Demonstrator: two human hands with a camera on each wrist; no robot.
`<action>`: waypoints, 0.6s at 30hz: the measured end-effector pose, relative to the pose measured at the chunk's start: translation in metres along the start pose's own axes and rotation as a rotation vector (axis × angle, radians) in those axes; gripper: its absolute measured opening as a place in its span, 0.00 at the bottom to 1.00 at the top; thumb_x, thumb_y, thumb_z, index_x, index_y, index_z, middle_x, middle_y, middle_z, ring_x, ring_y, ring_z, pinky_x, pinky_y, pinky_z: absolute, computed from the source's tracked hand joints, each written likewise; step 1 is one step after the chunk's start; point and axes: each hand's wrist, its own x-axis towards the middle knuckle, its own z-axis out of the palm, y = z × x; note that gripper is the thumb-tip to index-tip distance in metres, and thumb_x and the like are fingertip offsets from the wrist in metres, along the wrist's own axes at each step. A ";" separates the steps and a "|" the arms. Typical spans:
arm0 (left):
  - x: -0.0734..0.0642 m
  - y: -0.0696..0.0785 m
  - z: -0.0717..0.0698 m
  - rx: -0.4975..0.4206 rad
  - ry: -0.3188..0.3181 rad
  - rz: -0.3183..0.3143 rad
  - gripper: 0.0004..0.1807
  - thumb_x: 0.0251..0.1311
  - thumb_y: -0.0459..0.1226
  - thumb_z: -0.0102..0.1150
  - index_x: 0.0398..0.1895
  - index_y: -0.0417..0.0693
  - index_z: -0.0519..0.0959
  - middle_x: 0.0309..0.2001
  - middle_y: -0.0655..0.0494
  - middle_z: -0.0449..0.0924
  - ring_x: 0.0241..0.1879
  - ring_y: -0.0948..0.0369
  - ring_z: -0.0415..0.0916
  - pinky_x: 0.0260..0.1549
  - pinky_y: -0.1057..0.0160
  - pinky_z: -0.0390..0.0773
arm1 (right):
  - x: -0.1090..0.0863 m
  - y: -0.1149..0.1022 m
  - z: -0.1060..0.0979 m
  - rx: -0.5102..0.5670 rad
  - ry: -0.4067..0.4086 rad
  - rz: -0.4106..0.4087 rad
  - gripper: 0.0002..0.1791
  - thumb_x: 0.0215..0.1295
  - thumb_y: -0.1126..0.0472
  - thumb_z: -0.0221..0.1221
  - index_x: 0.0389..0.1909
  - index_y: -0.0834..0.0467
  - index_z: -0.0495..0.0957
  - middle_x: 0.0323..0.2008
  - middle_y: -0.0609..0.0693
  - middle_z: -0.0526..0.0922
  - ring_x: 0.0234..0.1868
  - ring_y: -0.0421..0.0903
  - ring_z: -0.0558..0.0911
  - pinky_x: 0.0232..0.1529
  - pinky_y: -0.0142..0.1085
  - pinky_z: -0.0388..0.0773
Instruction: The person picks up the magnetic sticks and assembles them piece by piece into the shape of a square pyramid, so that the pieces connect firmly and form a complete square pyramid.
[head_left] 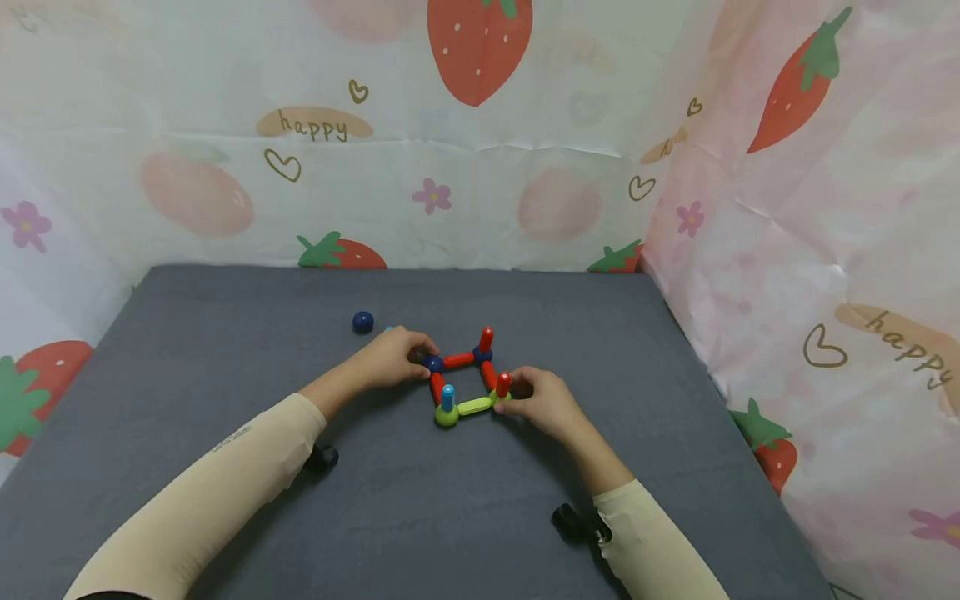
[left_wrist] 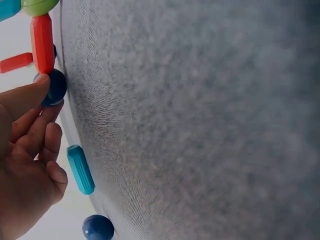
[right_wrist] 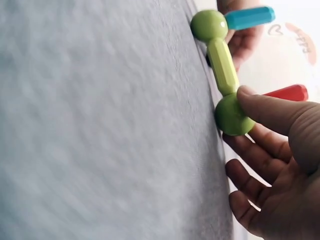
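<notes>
A four-cornered frame of ball-and-rod building pieces lies on the dark grey cloth in front of me. My left hand (head_left: 392,357) pinches the dark blue ball (left_wrist: 56,88) at its back left corner between thumb and fingers. At the front right corner, my right hand (head_left: 546,403) pinches a green ball (right_wrist: 231,116), from which a red rod (head_left: 503,383) stands up. A yellow-green rod (right_wrist: 223,66) joins that ball to another green ball (head_left: 447,416), which carries an upright blue rod (head_left: 447,397). Red rods (head_left: 459,361) form the other sides. Another upright red rod (head_left: 487,338) tops the back right dark blue ball (head_left: 482,356).
Beyond my left hand lies a loose dark blue ball (head_left: 363,322). Near it is a loose blue rod (left_wrist: 80,170), mostly hidden by the hand in the head view. Printed strawberry sheets (head_left: 465,192) hang behind and beside the cloth-covered table (head_left: 420,517).
</notes>
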 end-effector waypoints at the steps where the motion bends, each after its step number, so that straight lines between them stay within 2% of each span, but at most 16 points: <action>1: -0.002 0.000 0.000 -0.004 0.000 -0.001 0.18 0.62 0.40 0.73 0.55 0.51 0.84 0.49 0.55 0.87 0.49 0.56 0.79 0.51 0.52 0.78 | 0.002 0.001 -0.001 0.000 -0.002 -0.001 0.18 0.54 0.52 0.78 0.45 0.47 0.85 0.42 0.44 0.86 0.43 0.43 0.81 0.46 0.42 0.78; 6: -0.011 0.003 0.003 -0.054 0.008 -0.034 0.18 0.58 0.41 0.76 0.50 0.49 0.84 0.46 0.57 0.87 0.44 0.59 0.81 0.45 0.57 0.80 | 0.013 0.005 -0.008 0.013 -0.017 -0.020 0.18 0.57 0.55 0.76 0.48 0.51 0.86 0.45 0.47 0.87 0.46 0.45 0.82 0.47 0.42 0.79; 12: -0.022 0.009 0.010 -0.071 0.018 -0.094 0.17 0.56 0.44 0.77 0.46 0.51 0.83 0.42 0.59 0.86 0.41 0.61 0.79 0.44 0.58 0.79 | 0.028 0.008 -0.015 0.038 -0.043 -0.058 0.18 0.62 0.58 0.72 0.52 0.55 0.85 0.50 0.51 0.87 0.52 0.49 0.83 0.53 0.46 0.79; 18: -0.032 0.018 0.016 -0.109 0.021 -0.140 0.15 0.56 0.43 0.77 0.43 0.50 0.83 0.40 0.60 0.86 0.40 0.63 0.81 0.38 0.61 0.81 | 0.047 0.010 -0.017 0.102 -0.078 -0.082 0.18 0.66 0.61 0.69 0.56 0.57 0.84 0.52 0.53 0.87 0.52 0.50 0.83 0.50 0.43 0.80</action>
